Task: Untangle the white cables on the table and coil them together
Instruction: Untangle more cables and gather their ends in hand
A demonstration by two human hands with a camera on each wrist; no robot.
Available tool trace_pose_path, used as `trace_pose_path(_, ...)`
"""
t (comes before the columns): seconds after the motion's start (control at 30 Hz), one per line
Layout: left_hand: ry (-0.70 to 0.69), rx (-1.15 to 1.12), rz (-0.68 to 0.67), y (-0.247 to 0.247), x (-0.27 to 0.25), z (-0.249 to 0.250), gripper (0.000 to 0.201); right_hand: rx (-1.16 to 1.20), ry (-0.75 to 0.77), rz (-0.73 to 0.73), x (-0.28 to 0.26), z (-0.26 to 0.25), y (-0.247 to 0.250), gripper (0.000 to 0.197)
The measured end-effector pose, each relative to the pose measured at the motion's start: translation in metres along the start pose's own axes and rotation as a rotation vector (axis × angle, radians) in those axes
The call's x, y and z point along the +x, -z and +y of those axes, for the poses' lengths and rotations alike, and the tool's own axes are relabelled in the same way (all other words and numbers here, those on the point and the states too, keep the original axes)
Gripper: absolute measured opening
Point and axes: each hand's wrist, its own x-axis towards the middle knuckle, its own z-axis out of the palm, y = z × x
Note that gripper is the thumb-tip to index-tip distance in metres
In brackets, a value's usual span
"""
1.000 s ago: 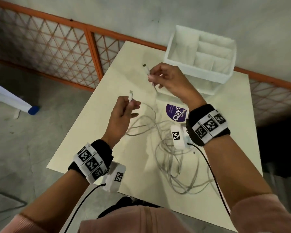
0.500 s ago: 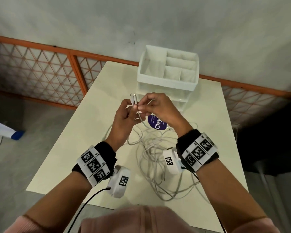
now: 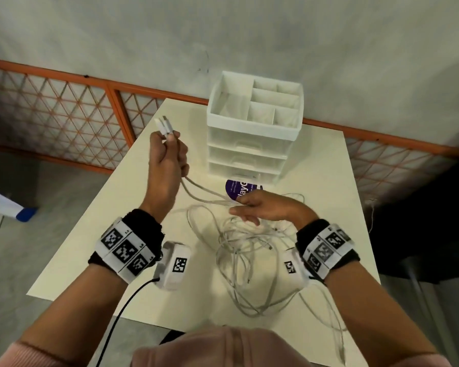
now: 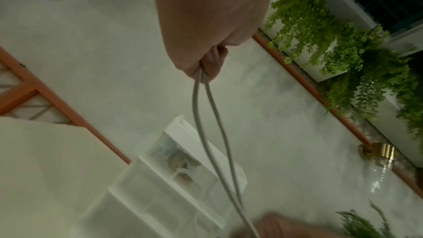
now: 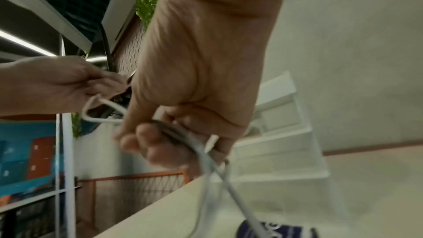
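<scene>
The thin white cables (image 3: 245, 250) lie mostly as a loose tangle of loops on the pale cream rectangular surface (image 3: 329, 165), between the two forearms, with some strands trailing over the near edge on the right side. Two strands rise from the tangle to the left hand (image 3: 167, 160), which is raised above the surface and clenched round them, so that their two white plug ends (image 3: 164, 125) stick out side by side above the fist; the left wrist view shows the same pair of strands (image 4: 213, 115) coming out from under the curled fingers (image 4: 213, 64) and running down and away. The right hand (image 3: 265, 207) is lower, just over the tangle, its fingers curled loosely round the same two strands where they stretch across from the left hand; the right wrist view shows the strands (image 5: 206, 153) passing through its bent fingers (image 5: 158, 144). Behind the hands stands a white plastic drawer unit with a divided open tray on top (image 3: 255, 128), and a round purple sticker with white lettering (image 3: 236, 188) lies on the surface just in front of it.
</scene>
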Motion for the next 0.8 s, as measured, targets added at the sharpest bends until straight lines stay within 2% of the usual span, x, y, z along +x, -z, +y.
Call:
trace_pose_path(0.1,-0.024,-0.043,0.028,0.017,0.005,0.005,0.024,0.049,-0.072,0.038,-0.023,0.023,0.022,0.030)
trace_pose_path(0.17,-0.014,0.004,-0.036,0.020,-0.001,0.005,0.020,0.131,-0.054,0.110,-0.035,0.027,0.035,0.026)
trace_pose_path(0.23,-0.040,0.181,-0.191,0.012,-0.014,0.000,0.020,0.103,-0.013,0.166,-0.041,0.022,0.045,0.024)
trace_pose_path(0.33,-0.064,0.474,-0.494,-0.011,-0.032,-0.017,0.034,0.053,0.076,0.176,-0.042,-0.004,0.048,0.026)
trace_pose_path(0.4,-0.070,0.566,-0.600,-0.023,-0.037,-0.025,0.022,0.053,0.134,0.192,-0.042,-0.023,0.047,0.026)
trace_pose_path(0.43,-0.086,0.573,-0.611,-0.026,-0.036,-0.026,0.017,0.065,0.148,0.216,-0.042,-0.029,0.048,0.026)
trace_pose_path(0.5,-0.131,0.550,-0.564,-0.027,-0.031,-0.024,0.020,0.118,0.145,0.253,-0.044,-0.034,0.050,0.024)
trace_pose_path(0.63,-0.311,0.604,-0.467,-0.027,-0.024,-0.007,0.020,0.158,0.089,0.164,-0.044,-0.020,0.047,0.013)
trace_pose_path(0.73,-0.353,0.538,-0.367,-0.029,-0.026,0.003,0.021,0.071,0.002,0.115,-0.037,0.003,0.048,0.016)
trace_pose_path(0.8,-0.379,0.447,-0.240,-0.025,-0.019,0.010,0.019,-0.051,-0.118,0.058,-0.037,0.027,0.047,0.024)
